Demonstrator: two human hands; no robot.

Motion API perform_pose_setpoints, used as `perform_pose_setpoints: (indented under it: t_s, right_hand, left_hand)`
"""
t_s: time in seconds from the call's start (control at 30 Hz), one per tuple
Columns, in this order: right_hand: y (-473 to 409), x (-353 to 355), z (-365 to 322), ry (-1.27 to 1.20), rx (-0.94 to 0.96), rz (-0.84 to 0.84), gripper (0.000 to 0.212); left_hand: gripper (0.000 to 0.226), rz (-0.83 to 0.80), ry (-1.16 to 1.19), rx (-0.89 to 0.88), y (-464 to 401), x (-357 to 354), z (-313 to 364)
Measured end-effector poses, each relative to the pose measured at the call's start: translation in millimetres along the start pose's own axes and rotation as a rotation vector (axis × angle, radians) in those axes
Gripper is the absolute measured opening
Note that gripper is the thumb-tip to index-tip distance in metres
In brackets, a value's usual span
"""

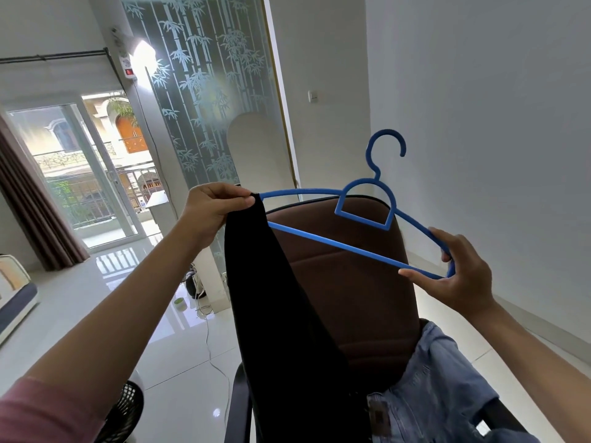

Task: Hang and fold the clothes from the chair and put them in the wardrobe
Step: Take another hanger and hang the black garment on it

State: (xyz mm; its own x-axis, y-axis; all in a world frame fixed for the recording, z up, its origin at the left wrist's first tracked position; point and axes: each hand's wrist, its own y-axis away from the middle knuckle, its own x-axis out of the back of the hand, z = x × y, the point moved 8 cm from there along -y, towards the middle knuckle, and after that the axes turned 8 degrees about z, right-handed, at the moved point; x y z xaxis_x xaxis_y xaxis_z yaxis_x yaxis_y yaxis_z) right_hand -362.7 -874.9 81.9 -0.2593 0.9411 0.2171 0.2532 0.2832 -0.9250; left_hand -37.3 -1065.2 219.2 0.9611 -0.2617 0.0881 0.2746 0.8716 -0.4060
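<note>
— Left hand (211, 212)?
— Pinching the black garment (281, 314) at the left tip of the blue hanger (361, 215), fingers (246, 201) curled tight on the cloth. Rest of the cloth hanging straight down in front of the chair (351, 282).

— Right hand (460, 276)?
— Holding the hanger's right end, thumb on top, fingers underneath, loosely curled round the bend. Hook pointing up.

— Anything left on the chair?
— Light denim (431, 394) lying on the seat, just beside the hanging black cloth. No wardrobe in view.

— Best way through this step?
— Probably: keep the hanger level with the right hand, hold the pinch firm so nothing slips off the tip, then draw the cloth along toward the middle. Worth spreading it evenly either side so the weight balances. Hard to tell whether the cloth goes over the shoulder or the lower bar; tip hidden under it.

— Risk?
— Slack pinch, garment sliding off onto the floor.
</note>
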Motion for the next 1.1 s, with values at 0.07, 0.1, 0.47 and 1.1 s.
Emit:
perform_pose_setpoints:
  t_s: [0.07,0.1,0.47,1.1]
  right_hand:
    - [-3.8,0.9,0.0,0.006,0.028,-0.003,0.084]
    - [-4.8,1.0,-0.6,0.013,0.043,-0.006,0.085]
    - [-4.8,-6.0,-25.4,-0.022,0.113,0.010,0.083]
    - [-5.5,-23.6,-87.7,-0.066,0.212,0.101,0.079]
  left_hand:
    - [0.024,0.054,0.049,0.025,1.0,1.4,-2.9]
    - [0.021,0.074,0.058,0.022,1.2,2.2,-2.6]
    - [0.012,-0.060,-0.298,-0.158,6.4,-25.9,24.1]
    - [0.010,-0.106,-0.176,-0.136,17.1,-67.9,37.2]
